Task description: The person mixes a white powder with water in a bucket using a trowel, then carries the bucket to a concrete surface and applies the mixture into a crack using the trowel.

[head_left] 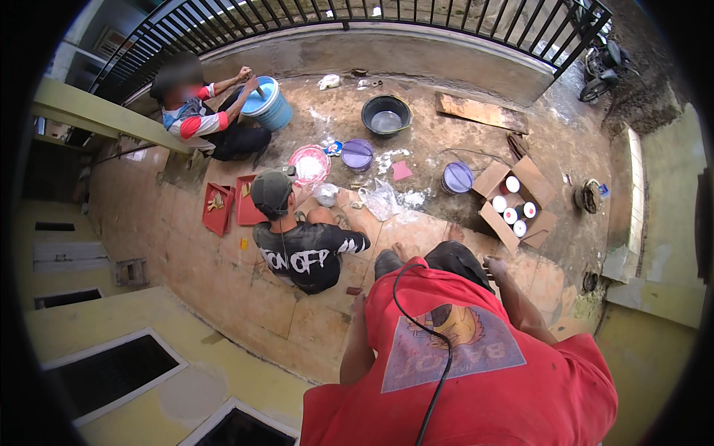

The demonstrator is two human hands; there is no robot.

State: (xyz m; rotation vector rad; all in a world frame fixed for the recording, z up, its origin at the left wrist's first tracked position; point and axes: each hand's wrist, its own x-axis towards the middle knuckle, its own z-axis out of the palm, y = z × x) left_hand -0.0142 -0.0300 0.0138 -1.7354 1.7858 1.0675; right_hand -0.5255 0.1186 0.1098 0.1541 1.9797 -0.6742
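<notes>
My left hand point(358, 303) hangs beside my red shirt point(461, 372), close to a small reddish-brown piece point(354, 291) on the tiles; its fingers are mostly too small and hidden to make out. My right hand point(494, 266) is by my dark-clad knee, fingers slightly apart with nothing visible in them, left of an open cardboard box point(540, 192) of white-lidded cans point(509, 215). My bare feet show on the tiles. Ahead lie a clear plastic bag point(381, 199), a purple bucket point(457, 177) and scattered white powder.
A co-worker point(305, 253) sits front-left near red trays point(216, 223) and a pink basin point(309, 149). Another person point(216, 126) grips a stick in a blue bucket point(269, 111). Beyond are a black tub point(387, 100), plank point(482, 111), railing point(483, 18) and parked motorbike point(599, 70).
</notes>
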